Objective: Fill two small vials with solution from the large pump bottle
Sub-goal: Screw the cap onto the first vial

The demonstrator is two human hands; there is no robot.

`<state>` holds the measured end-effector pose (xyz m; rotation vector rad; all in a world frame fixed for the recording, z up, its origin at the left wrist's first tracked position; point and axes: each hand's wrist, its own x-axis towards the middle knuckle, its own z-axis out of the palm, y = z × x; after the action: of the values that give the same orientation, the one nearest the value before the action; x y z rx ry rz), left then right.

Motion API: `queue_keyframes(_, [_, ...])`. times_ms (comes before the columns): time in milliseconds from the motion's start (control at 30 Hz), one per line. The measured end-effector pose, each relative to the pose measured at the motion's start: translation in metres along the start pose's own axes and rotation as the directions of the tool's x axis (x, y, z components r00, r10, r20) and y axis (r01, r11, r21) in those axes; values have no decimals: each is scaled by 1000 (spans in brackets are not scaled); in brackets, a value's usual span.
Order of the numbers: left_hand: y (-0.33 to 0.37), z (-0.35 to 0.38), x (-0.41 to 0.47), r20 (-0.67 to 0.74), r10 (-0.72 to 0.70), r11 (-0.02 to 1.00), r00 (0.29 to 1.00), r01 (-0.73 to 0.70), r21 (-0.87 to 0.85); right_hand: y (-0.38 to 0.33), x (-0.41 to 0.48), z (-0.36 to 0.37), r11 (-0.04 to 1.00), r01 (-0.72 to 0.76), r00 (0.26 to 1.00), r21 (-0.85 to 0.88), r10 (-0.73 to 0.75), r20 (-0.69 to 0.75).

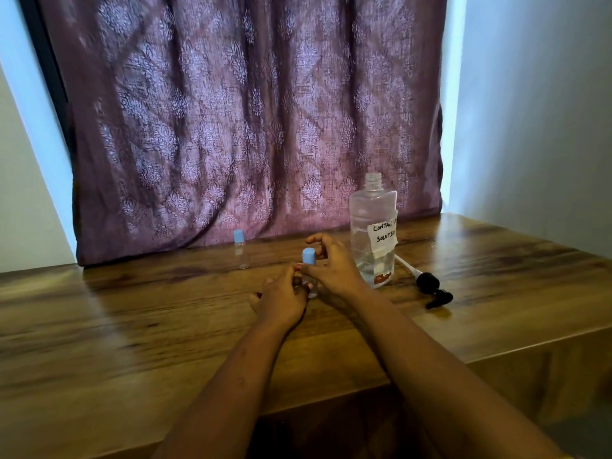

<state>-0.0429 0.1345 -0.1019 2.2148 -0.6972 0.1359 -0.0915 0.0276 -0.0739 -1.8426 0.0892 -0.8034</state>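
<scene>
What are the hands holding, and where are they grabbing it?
A small vial: the left hand grips its glass body, and the right hand pinches its blue cap.

On the table (pixel 132 326), the near vial (pixel 308 256) is standing mid-way, with the far vial (pixel 240 250) sitting behind it to the left, near the curtain (pixel 231 111). The large bottle (pixel 372 233) is standing right of the near vial, the pump (pixel 430 288) lying just to its right.
</scene>
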Motion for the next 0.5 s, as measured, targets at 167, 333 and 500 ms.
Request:
queue_keyframes(167, [-6, 3, 5, 17, 20, 998, 1000, -19, -65, -1, -1, 3, 991, -64, 991, 116, 50, 125])
queue_keyframes(333, [-5, 3, 3, -32, 28, 999, 999, -29, -27, -2, -2, 2, 993, -65, 994, 95, 56, 98])
queue_keyframes(500, [-7, 4, 4, -53, 25, 1000, 998, -25, -1, 1, 0, 0, 1000, -3, 1000, -14, 3, 24])
